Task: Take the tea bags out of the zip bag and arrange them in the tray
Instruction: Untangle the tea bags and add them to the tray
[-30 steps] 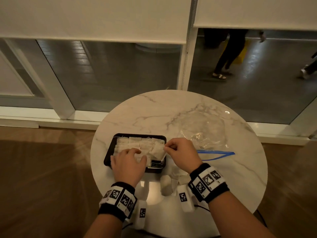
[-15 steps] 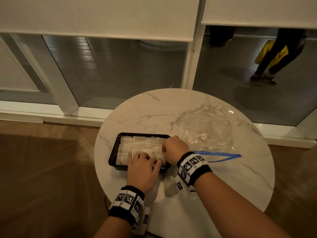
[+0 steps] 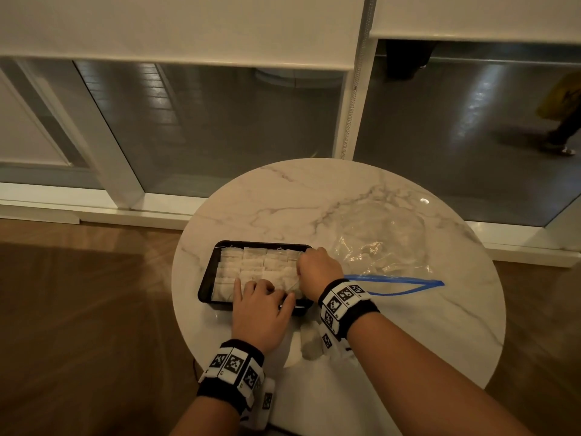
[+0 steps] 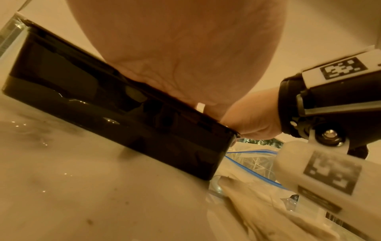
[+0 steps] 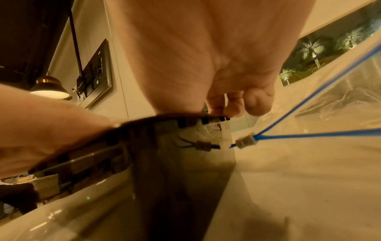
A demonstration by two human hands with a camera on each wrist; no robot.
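Observation:
A black tray (image 3: 207, 280) stands left of centre on the round marble table and is packed with rows of white tea bags (image 3: 251, 262). My left hand (image 3: 262, 298) lies over the tray's near right corner, fingertips pressing down on the bags. In the left wrist view its palm (image 4: 175, 48) rests on the tray (image 4: 92, 106) rim. My right hand (image 3: 314, 267) is at the tray's right end, fingers curled and pinching a tea bag there. The clear zip bag (image 3: 386, 243) with its blue zip lies flat to the right, apart from both hands.
A few loose tea bags (image 3: 309, 343) lie on the table (image 3: 424, 341) near its front edge, under my right wrist. The table's edge drops to a wooden floor on the left. A window wall stands behind, and a person walks outside at far right.
My left hand has slid right along the tray's near side onto the bags. My right hand has moved in over the tray's right end. The person outside walked right.

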